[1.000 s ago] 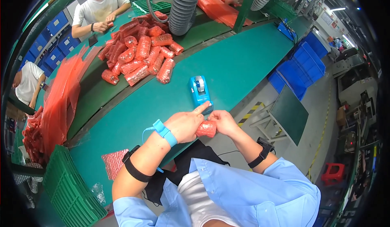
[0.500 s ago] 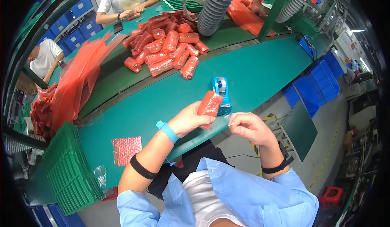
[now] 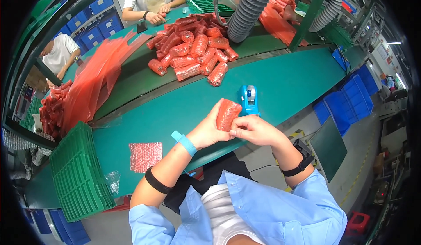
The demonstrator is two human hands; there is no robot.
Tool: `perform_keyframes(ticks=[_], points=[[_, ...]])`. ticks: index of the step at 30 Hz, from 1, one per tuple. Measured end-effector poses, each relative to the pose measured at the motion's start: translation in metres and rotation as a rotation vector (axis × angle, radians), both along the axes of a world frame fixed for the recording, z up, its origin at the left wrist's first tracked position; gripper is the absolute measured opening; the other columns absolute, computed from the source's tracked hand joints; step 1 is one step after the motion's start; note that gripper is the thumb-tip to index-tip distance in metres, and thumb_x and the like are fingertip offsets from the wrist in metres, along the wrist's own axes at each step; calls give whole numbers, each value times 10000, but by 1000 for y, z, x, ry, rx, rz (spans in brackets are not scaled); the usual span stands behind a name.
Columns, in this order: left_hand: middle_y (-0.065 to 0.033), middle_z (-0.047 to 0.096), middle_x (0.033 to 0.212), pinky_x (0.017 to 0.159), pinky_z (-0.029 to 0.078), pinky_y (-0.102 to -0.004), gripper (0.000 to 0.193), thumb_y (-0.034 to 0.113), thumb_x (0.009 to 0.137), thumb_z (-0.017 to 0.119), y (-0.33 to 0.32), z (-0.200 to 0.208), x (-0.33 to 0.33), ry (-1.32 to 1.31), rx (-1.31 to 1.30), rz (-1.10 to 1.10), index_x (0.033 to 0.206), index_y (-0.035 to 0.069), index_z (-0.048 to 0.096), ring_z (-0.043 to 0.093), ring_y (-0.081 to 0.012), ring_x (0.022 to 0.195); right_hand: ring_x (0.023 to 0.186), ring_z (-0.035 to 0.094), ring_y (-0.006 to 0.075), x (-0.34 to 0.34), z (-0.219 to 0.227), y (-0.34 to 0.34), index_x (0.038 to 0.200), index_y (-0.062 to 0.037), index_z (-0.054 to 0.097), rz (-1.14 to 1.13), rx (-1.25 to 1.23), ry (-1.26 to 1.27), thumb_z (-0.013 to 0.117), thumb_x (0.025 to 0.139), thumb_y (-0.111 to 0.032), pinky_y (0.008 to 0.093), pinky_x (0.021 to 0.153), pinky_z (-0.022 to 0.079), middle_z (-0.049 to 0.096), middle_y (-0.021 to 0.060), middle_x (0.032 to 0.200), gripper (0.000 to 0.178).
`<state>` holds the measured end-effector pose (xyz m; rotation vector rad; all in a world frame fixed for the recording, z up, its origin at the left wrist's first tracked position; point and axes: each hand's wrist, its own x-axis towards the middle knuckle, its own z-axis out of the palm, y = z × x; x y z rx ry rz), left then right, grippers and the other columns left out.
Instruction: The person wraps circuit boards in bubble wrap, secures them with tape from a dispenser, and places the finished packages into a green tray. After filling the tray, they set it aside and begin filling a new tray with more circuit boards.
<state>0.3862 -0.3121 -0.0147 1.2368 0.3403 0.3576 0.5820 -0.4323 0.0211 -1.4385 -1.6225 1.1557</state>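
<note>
My left hand (image 3: 209,130) is closed around a package wrapped in red bubble wrap (image 3: 229,115), held tilted above the near edge of the green table. My right hand (image 3: 252,129) touches the package's lower right side with its thumb and fingertips pinched together. Whatever lies between those fingertips is hidden. Just beyond both hands stands a blue tape dispenser (image 3: 250,101) with a roll in it. To the left, a flat sheet of red bubble wrap (image 3: 145,157) lies on the table.
A heap of red wrapped packages (image 3: 193,50) fills the far middle. Long red bags (image 3: 98,72) and a green plastic crate (image 3: 79,175) are at the left. A grey hose (image 3: 250,15) hangs at the back. Two people sit across the table. Blue bins (image 3: 346,96) stand right.
My right hand has moved left, from beside the dispenser onto the package. The thin pale strip seen at its fingertips is now out of sight. The whole view has shifted slightly.
</note>
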Motion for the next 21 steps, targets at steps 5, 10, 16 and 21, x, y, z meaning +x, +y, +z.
perform_keyframes(ticks=[5, 10, 16, 21], points=[[-138, 457, 1652, 1161, 500, -370, 1359, -41, 794, 869, 7, 0, -6, 66, 175, -38, 1755, 68, -86, 543, -228, 1438, 759, 585, 134, 6, 9, 12, 958, -32, 686, 112, 4, -73, 705, 1073, -232, 338, 687, 473, 652, 28, 827, 232], [-157, 483, 1632, 1166, 490, -373, 1377, 110, 863, 910, 10, 2, -5, -2, 210, -79, 1737, 46, -151, 532, -230, 1451, 761, 588, 139, 13, 7, 19, 952, -32, 686, 185, -34, -170, 720, 1061, -242, 345, 688, 473, 668, 43, 844, 239], [-134, 503, 1617, 1128, 509, -350, 1162, 212, 1025, 792, 4, 14, -13, 116, -24, -9, 1758, 95, -102, 560, -185, 1404, 773, 595, 120, 0, 7, 20, 957, -33, 688, 107, 130, -141, 736, 1055, -234, 338, 690, 479, 666, 43, 858, 228], [-116, 517, 1599, 1045, 559, -338, 901, 226, 1092, 690, -3, 21, -10, -9, -180, 115, 1764, 104, 102, 613, -179, 1329, 803, 605, 87, -3, 12, 15, 939, -30, 687, 15, -21, -128, 741, 1058, -220, 319, 703, 490, 677, 26, 879, 231]])
